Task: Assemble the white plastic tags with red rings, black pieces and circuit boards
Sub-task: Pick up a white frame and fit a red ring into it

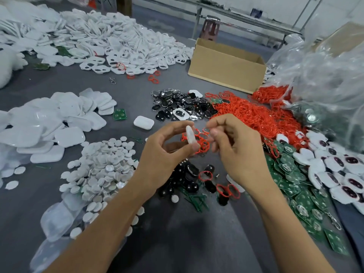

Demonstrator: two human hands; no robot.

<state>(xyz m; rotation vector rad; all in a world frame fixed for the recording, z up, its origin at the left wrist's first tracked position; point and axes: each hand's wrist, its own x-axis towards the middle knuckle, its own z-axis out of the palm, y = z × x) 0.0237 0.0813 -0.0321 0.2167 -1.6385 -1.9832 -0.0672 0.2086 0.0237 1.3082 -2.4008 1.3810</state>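
Your left hand [167,152] pinches a white tag [190,137]; your right hand [232,146] pinches tangled red rings [202,143] (several linked): tugging may snap one.

The left hand [167,152] and right hand [236,150] hover close together, palms turned inward. Left thumb and fingers pinch a white tag [190,137]; the right's curled fingers pinch red rings [203,143].
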